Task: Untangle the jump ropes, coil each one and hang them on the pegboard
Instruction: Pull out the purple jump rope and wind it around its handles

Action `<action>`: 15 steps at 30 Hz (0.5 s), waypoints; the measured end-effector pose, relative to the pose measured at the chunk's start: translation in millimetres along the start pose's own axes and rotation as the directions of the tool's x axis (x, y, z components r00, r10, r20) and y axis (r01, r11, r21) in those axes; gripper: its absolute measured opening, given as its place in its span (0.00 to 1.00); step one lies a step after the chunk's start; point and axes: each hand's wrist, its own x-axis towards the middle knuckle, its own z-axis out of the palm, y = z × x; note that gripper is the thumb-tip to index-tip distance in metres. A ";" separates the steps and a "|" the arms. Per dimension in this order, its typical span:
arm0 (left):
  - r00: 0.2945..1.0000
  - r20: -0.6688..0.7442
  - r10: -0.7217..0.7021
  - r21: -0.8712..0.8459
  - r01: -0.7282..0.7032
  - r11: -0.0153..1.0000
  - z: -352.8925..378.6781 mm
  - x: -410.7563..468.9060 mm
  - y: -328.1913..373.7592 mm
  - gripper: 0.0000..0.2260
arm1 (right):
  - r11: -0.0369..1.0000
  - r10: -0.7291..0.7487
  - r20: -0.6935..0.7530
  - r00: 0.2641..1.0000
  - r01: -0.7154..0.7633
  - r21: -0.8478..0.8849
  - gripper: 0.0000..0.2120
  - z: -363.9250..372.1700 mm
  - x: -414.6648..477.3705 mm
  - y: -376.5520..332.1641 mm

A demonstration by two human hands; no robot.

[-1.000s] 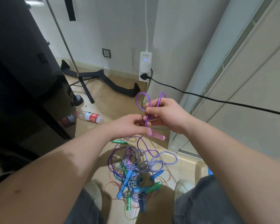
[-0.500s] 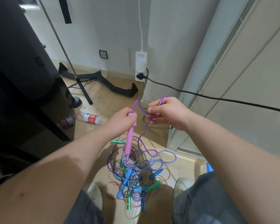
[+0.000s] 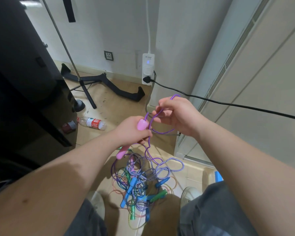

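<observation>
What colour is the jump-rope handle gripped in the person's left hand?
Pink. The handle in the left hand shows best in the head view.

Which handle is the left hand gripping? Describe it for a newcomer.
Start at the tangled pile of jump ropes on the floor and look just above it. The left hand grips a smooth pink plastic handle with purple cord attached; handles in the pile are mostly blue or green.

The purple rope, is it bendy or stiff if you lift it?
Probably bendy: the purple rope droops in a loop between the left hand and right hand. It likely snags too, since it trails down into the tangled pile. It looks thin, so probably light.
</observation>
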 end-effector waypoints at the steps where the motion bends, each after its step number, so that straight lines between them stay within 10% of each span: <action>1: 1.000 -0.025 0.009 -0.051 -0.010 0.999 0.2 0.3 2.4 0.04 | 1.000 0.001 -0.010 1.000 -0.001 0.003 0.07 -1.3 1.1 1.2; 10: 0.973 -0.230 0.033 -0.506 -0.148 0.850 -11.7 8.3 20.9 0.05 | 0.774 0.298 0.175 0.939 -0.131 -0.619 0.10 -3.0 3.8 42.5; 15: 0.974 -0.225 -0.029 -0.629 -0.122 0.767 -22.5 11.3 18.2 0.10 | 0.733 0.190 0.069 0.979 -0.095 -0.673 0.06 -3.0 6.7 47.3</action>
